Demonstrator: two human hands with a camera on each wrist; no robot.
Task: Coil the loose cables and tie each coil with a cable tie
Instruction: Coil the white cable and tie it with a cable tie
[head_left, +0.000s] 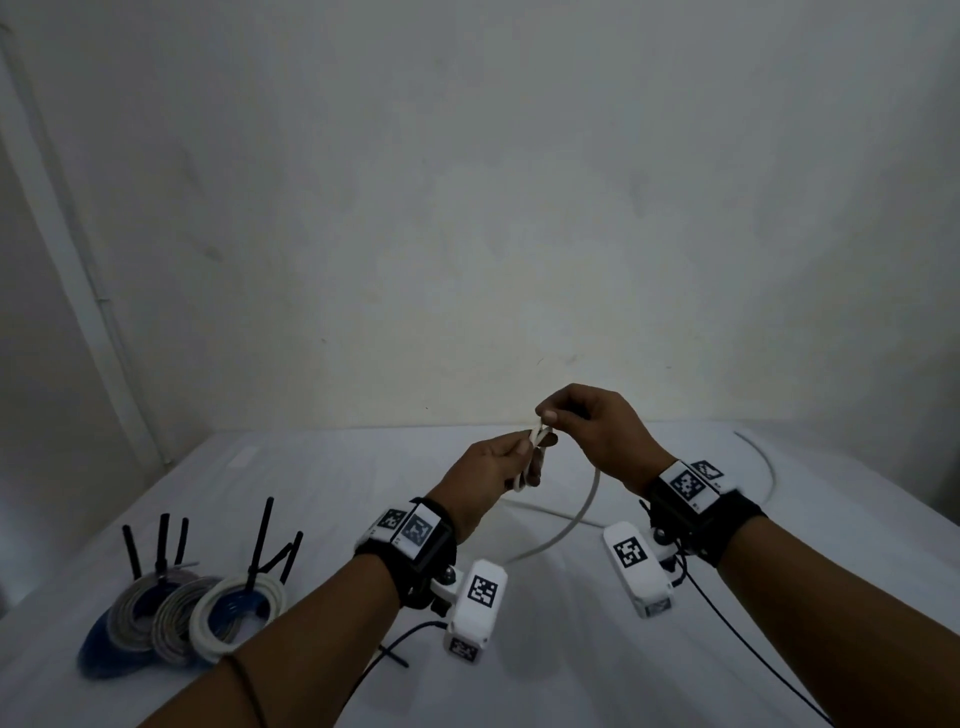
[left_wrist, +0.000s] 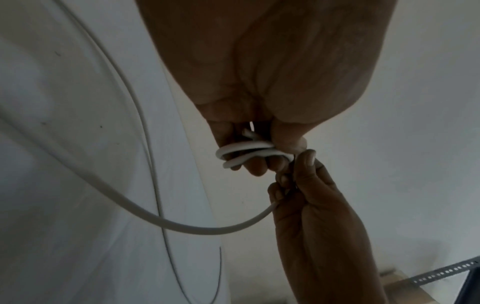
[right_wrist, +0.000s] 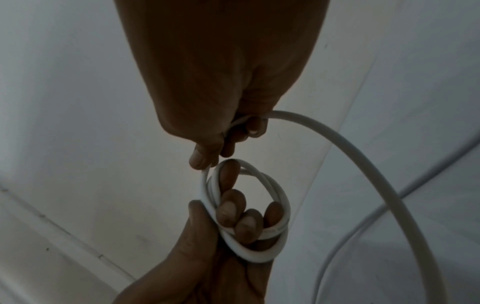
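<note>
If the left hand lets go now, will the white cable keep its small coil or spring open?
The white cable probably springs open: its free length arcs smoothly without kinking, so it seems springy. The loops stay round only in the left hand grip, with no tie on them. It looks light, sagging only gently.

A white tabletop (head_left: 322, 467) filled the lower frame; three tied coils (head_left: 176, 613) lay lower left, a loose cable (head_left: 763, 462) at right.

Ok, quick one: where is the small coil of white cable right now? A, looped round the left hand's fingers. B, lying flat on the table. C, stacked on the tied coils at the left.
A: the white cable coil is looped round the fingers of the left hand, held above the table.
</note>
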